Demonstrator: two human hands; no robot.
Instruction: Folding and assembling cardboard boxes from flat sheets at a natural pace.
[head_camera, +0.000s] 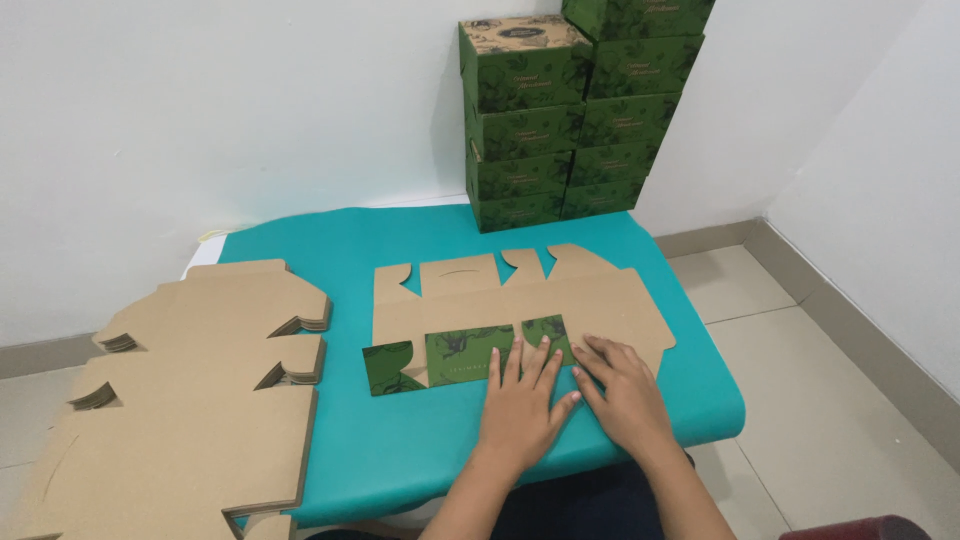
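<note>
A flat, unfolded cardboard box blank (500, 300) lies brown side up on the teal cloth (400, 440). Its near edge is folded over, showing a green printed strip (450, 355). My left hand (520, 400) presses flat on that folded strip, fingers spread. Just to its right, my right hand (625, 395) lies on the strip's right end, fingers pointing left and touching the left hand. Both palms are down and neither hand grips anything.
A thick stack of flat brown box blanks (190, 390) sits at the left, overhanging the cloth. Assembled green boxes (560, 120) are stacked against the white wall at the back. Tiled floor (830, 380) lies to the right.
</note>
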